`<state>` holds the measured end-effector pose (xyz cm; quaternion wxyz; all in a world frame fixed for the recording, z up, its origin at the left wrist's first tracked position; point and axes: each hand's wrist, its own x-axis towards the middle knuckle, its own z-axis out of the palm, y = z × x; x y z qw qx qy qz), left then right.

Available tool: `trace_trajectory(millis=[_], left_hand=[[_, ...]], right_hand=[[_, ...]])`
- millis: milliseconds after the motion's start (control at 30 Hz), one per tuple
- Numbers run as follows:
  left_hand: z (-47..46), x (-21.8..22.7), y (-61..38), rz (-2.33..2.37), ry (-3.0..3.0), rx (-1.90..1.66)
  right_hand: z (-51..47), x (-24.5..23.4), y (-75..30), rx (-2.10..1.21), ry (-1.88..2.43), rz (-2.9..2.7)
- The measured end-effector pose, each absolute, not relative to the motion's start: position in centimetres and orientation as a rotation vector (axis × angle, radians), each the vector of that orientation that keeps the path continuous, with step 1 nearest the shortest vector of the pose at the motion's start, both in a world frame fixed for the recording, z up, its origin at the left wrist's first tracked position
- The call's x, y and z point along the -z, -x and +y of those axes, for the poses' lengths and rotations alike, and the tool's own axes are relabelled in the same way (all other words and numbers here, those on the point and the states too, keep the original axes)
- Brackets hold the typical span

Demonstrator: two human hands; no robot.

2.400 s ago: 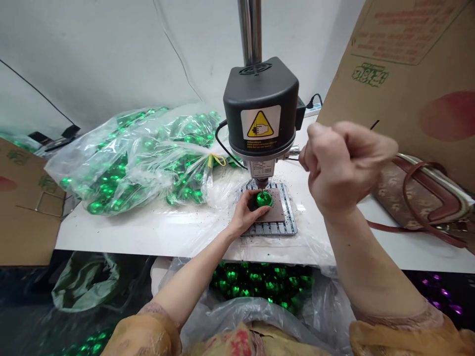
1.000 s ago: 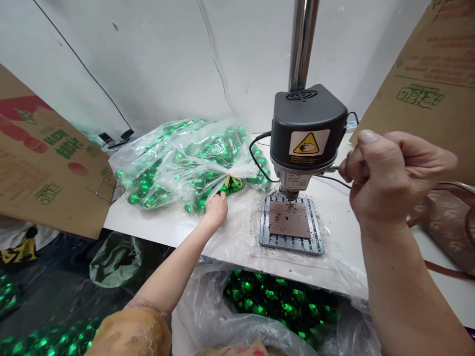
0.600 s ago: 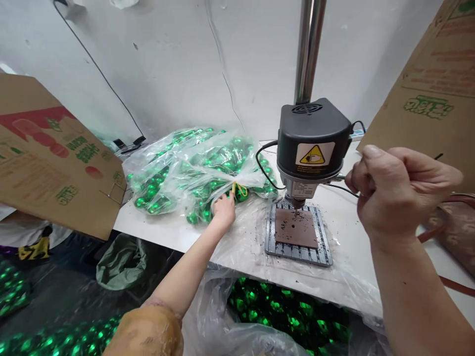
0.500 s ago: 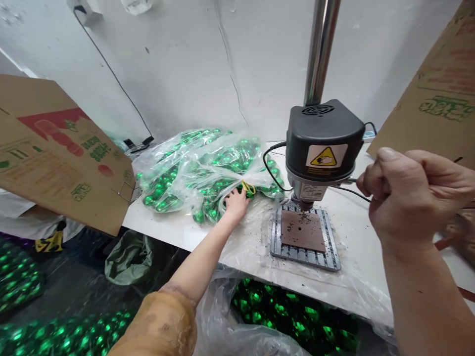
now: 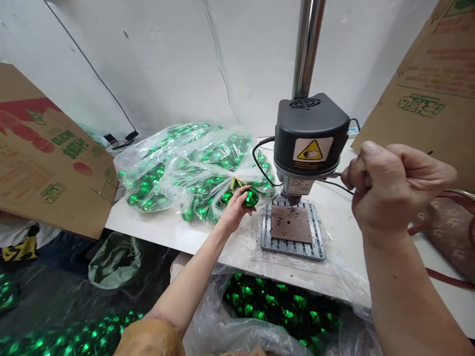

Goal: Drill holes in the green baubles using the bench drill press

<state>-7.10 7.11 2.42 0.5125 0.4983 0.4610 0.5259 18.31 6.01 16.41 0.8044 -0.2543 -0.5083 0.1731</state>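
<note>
Grasping a green ball (image 5: pixel 252 198), the left hand (image 5: pixel 233 213) has its fingers parted by no more than the ball's width, curled about one side and leaving the side toward the drill (image 5: pixel 310 126) bare. Just behind this grip is the knot of the bag (image 5: pixel 174 170); beside it, toward the other hand, lies the board (image 5: pixel 297 231) under the drill. The right hand (image 5: pixel 388 190) is clenched around the lever (image 5: pixel 337 174), whose end is hidden inside the fist. Loose balls (image 5: pixel 274 301) fill a plastic liner below the left hand's grip.
</note>
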Motion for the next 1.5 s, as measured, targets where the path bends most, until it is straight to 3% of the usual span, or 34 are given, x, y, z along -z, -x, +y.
trace_trajectory(millis=[133, 367, 900, 1500], left_hand=[[5.1, -2.2, 5.3, 0.930, -0.925, -1.209], [4.4, -1.9, 3.4, 1.155, -1.214, -1.270], [6.1, 1.3, 0.1, 1.115, -1.033, -1.397], [5.9, 1.5, -1.4, 1.141, -1.601, -1.231]], right_hand=[[6.1, -16.4, -18.2, -0.350, 0.516, -1.087], [6.0, -16.4, -18.1, -0.370, 0.513, -1.096], [6.0, -15.9, -18.3, -0.323, 0.601, -1.142], [6.3, -15.3, -18.5, -0.299, 0.680, -1.200]])
